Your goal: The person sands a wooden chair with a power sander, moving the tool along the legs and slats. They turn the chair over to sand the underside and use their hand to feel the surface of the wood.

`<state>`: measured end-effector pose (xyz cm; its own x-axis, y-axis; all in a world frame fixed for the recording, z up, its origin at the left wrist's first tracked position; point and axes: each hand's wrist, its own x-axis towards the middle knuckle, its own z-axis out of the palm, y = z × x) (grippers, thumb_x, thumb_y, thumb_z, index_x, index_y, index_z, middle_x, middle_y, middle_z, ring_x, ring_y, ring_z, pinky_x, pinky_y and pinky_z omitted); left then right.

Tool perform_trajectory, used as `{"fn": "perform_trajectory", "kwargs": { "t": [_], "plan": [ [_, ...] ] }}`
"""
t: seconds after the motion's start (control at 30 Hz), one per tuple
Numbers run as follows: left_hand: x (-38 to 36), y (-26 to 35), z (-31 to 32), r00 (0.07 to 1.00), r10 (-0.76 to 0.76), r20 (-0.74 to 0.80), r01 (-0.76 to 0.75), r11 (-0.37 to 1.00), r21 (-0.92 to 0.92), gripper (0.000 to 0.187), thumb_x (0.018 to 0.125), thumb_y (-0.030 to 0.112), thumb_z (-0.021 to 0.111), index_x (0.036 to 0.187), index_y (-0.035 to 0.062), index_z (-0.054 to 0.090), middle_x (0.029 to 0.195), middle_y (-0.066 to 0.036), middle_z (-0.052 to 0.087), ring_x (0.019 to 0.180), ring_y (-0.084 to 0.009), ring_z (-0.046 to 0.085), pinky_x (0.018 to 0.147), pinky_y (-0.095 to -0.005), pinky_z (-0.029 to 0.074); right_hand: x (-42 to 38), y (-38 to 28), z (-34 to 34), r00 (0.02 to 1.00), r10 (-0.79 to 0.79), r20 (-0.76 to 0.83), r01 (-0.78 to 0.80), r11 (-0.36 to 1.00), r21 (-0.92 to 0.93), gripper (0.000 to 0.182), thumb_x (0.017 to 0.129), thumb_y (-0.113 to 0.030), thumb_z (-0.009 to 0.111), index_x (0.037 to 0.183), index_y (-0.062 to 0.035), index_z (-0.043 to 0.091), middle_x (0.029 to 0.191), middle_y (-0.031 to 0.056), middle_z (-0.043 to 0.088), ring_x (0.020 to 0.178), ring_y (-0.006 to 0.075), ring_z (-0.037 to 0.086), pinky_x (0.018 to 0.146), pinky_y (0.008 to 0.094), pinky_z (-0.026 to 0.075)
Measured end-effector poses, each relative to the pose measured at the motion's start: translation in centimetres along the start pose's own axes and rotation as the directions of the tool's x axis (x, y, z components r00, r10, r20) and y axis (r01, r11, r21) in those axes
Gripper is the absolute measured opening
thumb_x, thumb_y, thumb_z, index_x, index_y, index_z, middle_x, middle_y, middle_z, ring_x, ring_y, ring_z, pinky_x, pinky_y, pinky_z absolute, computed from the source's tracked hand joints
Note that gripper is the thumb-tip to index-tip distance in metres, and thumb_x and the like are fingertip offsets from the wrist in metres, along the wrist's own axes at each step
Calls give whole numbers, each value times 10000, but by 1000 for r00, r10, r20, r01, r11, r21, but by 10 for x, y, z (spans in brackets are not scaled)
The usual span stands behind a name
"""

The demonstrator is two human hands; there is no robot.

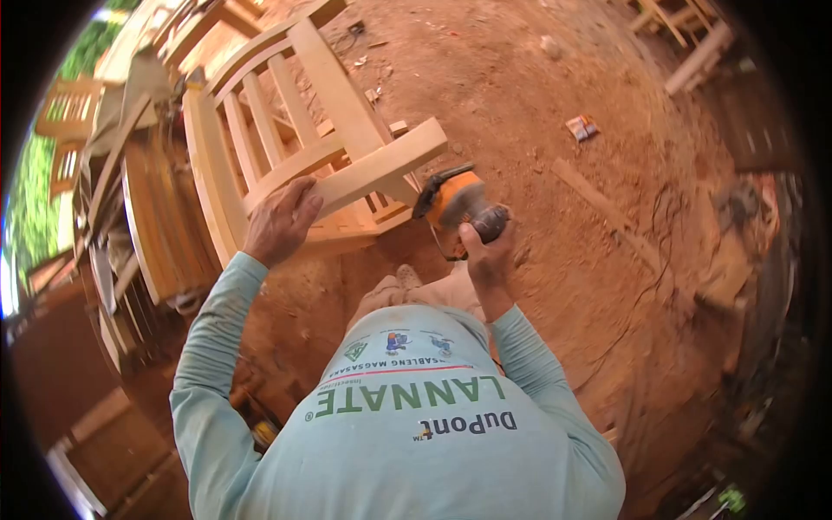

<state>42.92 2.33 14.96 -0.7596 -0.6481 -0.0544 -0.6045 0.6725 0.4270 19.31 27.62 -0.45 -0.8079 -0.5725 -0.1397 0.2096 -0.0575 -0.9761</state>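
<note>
A pale, slatted wooden chair frame leans in front of me, left of the middle. My left hand grips it where the flat armrest meets the upright, fingers curled over the wood. In my right hand is an orange power sander, held by its dark rounded end. The dark edge of its disc faces the chair, close beside the front end of the armrest. My palm hides part of the tool's grip.
Stacked curved wooden pieces stand close at the left. On the dirt floor to the right lie a long board, an orange packet and a thin cord. More wooden frames stand at the far right.
</note>
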Motion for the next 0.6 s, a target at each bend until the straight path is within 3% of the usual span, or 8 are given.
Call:
{"fn": "perform_trajectory", "kwargs": {
  "t": [0.13, 0.23, 0.27, 0.37, 0.4, 0.5, 0.6],
  "plan": [
    [10, -10, 4, 992, -28, 124, 29, 1000, -6, 500, 1121, 479, 497, 1303, 49, 674, 1101, -234, 765, 1087, -444, 720, 956, -521, 538, -33, 21, 42, 996, -13, -86, 33, 973, 229, 643, 882, -4, 794, 1403, -36, 418, 1166, 117, 642, 974, 176, 692, 835, 308, 603],
    [15, -10, 3, 981, -64, 182, 65, 998, 1, 484, 1125, 485, 489, 1293, 74, 683, 1033, -219, 761, 1033, -445, 720, 917, -524, 533, -37, 29, 69, 982, -70, -177, 102, 979, 178, 637, 877, -16, 802, 1390, -9, 425, 1133, 117, 655, 942, 173, 699, 821, 302, 607],
    [15, -20, 11, 990, -17, 142, 22, 999, -30, 467, 1130, 487, 475, 1260, 93, 690, 961, -211, 745, 971, -449, 713, 867, -524, 525, -42, 18, 76, 986, 2, -166, 59, 930, 362, 644, 857, -74, 838, 1369, 14, 458, 1095, 119, 663, 898, 178, 702, 797, 322, 612],
    [16, -34, 22, 994, 24, 105, -31, 998, 59, 463, 1131, 490, 467, 1190, 86, 685, 915, -226, 720, 932, -447, 710, 829, -523, 518, -40, 42, 92, 965, -94, -246, 146, 968, 206, 653, 849, -153, 862, 1353, 16, 484, 1057, 114, 666, 854, 191, 706, 772, 328, 613],
    [15, -27, 23, 998, 42, 51, -43, 999, 11, 465, 1130, 496, 466, 1102, 81, 675, 872, -240, 697, 901, -448, 704, 794, -527, 509, -42, 35, 95, 969, -43, -244, 90, 979, 185, 657, 852, -191, 865, 1351, 3, 484, 1093, 130, 653, 897, 210, 696, 793, 348, 603],
    [15, -30, 25, 999, 27, 40, -28, 999, 46, 488, 1127, 507, 470, 1020, 69, 657, 824, -235, 672, 843, -444, 686, 768, -526, 500, -39, 37, 110, 952, -86, -292, 130, 982, 134, 664, 851, -227, 870, 1346, -9, 485, 1133, 149, 633, 944, 218, 672, 818, 374, 590],
    [14, -28, 26, 1000, 23, 17, -24, 999, 36, 491, 1126, 495, 490, 951, 59, 634, 790, -222, 656, 787, -427, 662, 740, -515, 491, -31, 39, 115, 940, -65, -336, 148, 962, 230, 631, 857, -184, 863, 1333, -13, 486, 1136, 156, 621, 946, 220, 651, 824, 388, 581]
  ]
}}
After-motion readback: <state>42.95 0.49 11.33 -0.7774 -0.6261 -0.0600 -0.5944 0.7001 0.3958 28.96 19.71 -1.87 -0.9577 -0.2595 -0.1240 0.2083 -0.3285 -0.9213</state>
